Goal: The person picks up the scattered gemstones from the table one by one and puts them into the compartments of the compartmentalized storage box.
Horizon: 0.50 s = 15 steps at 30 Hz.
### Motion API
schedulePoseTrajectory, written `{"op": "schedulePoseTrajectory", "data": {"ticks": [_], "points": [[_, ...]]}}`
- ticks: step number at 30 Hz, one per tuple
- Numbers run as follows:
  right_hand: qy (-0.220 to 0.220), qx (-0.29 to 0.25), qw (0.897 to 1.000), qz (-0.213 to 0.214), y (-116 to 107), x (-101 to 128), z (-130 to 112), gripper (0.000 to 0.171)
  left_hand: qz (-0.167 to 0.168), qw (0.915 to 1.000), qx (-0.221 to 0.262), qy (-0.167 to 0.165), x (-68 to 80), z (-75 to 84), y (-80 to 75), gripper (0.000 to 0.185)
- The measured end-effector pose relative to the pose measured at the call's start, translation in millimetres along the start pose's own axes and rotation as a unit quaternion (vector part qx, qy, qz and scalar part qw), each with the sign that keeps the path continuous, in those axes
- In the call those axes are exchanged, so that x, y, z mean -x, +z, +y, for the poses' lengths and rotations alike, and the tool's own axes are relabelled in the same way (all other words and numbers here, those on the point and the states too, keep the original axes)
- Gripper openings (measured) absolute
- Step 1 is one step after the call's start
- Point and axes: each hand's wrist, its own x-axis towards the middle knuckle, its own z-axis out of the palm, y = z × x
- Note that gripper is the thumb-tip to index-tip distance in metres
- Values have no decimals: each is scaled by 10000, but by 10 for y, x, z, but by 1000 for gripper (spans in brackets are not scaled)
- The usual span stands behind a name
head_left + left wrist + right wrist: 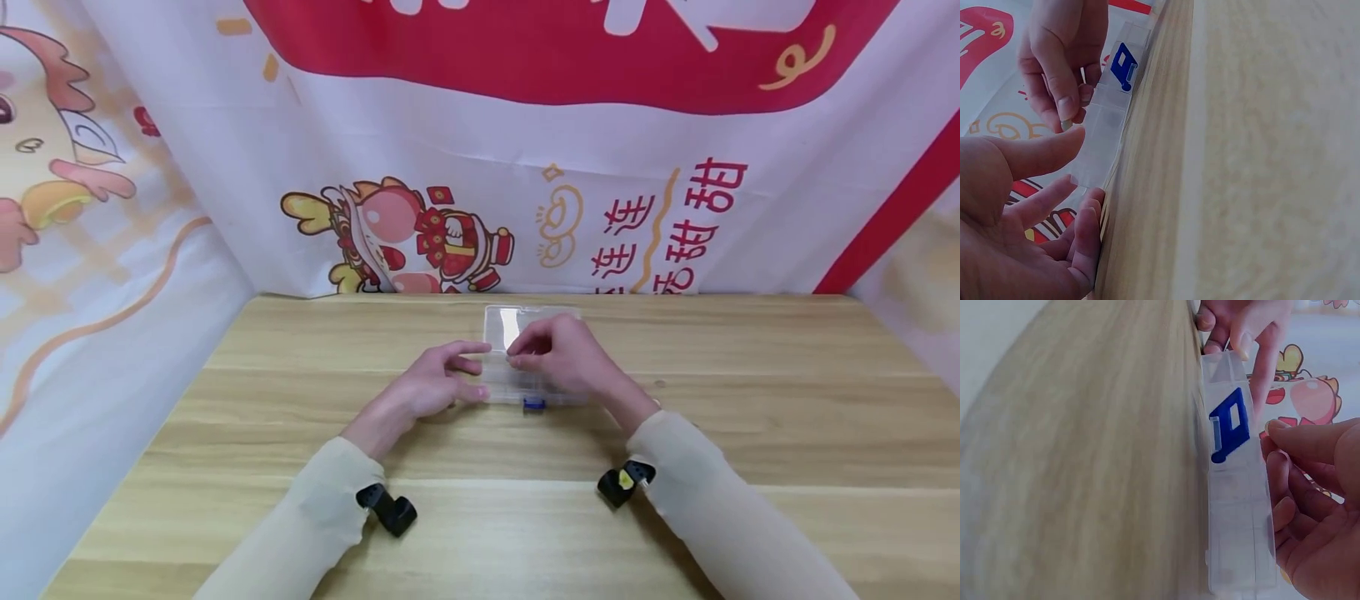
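Note:
A clear plastic compartment box [504, 385] stands near the table's far edge, its transparent lid [492, 323] raised at the back. On its front side is a blue latch [534, 404]. My left hand [433, 382] rests at the box's left end, thumb and fingers spread and relaxed around the corner. Over the box, my right hand [568, 354] pinches a small pale grey piece [1067, 125] between thumb and fingertip. What that piece is cannot be made out. The right fingers partly hide the compartments in the head view.
The box stands on a wooden table [510, 533]. Tiny, hard-to-identify items lie right of the box, one small piece [660, 383] beside my right wrist. A printed white and red cloth [465, 125] hangs behind the far edge.

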Motion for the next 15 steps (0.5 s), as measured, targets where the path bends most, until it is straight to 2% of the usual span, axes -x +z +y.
{"op": "schedulePoseTrajectory", "data": {"ticks": [7,15], "points": [[-80,114,9998,-134,47,-46,7,6,-8,10000,-13,-6,-8,3,3,63],[151,240,9992,-264,89,-69,-4,7,-44,10000,23,-57,-15,7,-1,64]]}}
